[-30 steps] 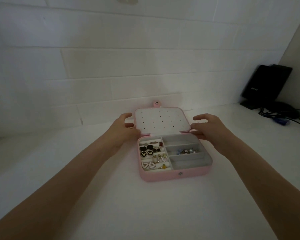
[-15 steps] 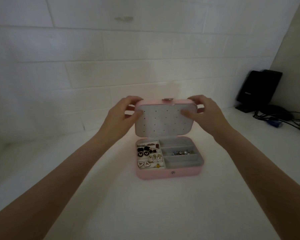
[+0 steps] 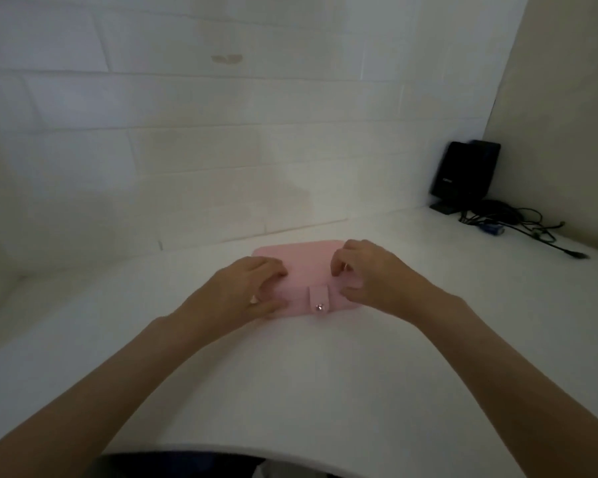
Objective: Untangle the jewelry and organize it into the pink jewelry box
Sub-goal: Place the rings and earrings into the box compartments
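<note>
The pink jewelry box (image 3: 304,262) lies closed on the white table. Its snap strap (image 3: 319,300) hangs down over the front wall. The jewelry inside is hidden by the lid. My left hand (image 3: 252,288) holds the box's front left part, with curled fingers on the lid and the thumb along the front wall. My right hand (image 3: 370,274) holds the front right part the same way, fingertips bent onto the lid and the thumb at the front edge.
A black device (image 3: 463,174) stands in the far right corner with a tangle of cables (image 3: 518,225) beside it. A white brick wall runs right behind the box. The table's near edge (image 3: 290,453) curves in front of me.
Both hands swung the lid up from lying flat behind the box and brought it down. The box is now closed, with the strap over the front.
</note>
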